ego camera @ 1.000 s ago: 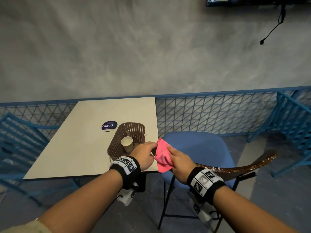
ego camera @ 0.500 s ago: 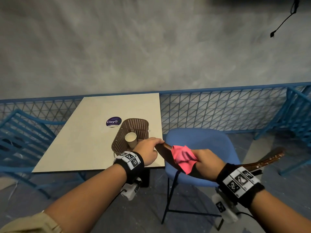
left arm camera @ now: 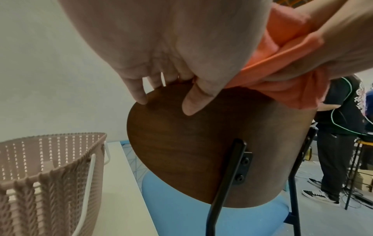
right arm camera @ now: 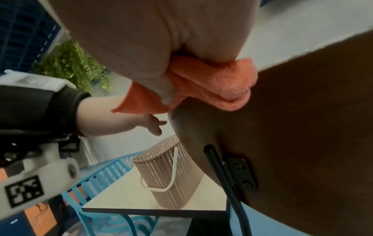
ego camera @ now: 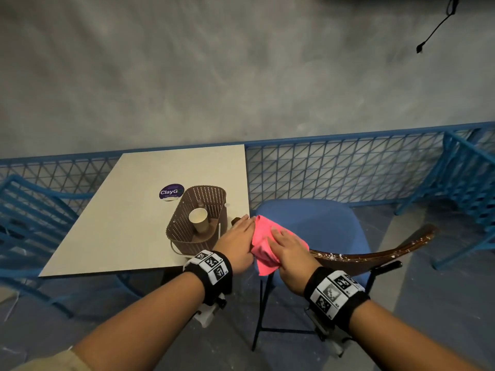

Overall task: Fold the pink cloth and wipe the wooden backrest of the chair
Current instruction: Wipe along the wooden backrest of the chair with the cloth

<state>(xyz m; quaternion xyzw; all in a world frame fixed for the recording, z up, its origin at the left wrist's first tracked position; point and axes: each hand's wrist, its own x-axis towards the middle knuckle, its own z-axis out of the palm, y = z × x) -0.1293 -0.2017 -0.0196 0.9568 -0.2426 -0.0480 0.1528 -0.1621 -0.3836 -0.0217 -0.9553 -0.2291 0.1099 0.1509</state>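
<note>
The pink cloth (ego camera: 263,247) is draped over the top edge of the brown wooden backrest (ego camera: 375,257), near its left end. My right hand (ego camera: 286,247) presses it there, fingers laid on top. In the right wrist view the thumb (right arm camera: 167,94) curls under the bunched cloth (right arm camera: 222,83) against the rear face of the backrest (right arm camera: 302,127). My left hand (ego camera: 238,236) rests on the backrest's left end with fingers extended and touches the cloth. Its fingertips (left arm camera: 139,94) sit on the top edge of the backrest (left arm camera: 191,151). White specks mark the backrest's top edge to the right.
A brown perforated basket (ego camera: 182,228) holding a paper cup (ego camera: 198,218) stands on the beige table (ego camera: 120,223), close to my left hand. The chair's blue seat (ego camera: 321,223) lies below. A blue mesh railing (ego camera: 334,172) and blue chairs flank the spot. A person (left arm camera: 339,127) stands behind.
My right hand has slid the cloth leftward along the backrest until it meets my left hand. The left hand's fingers have straightened over the backrest's end.
</note>
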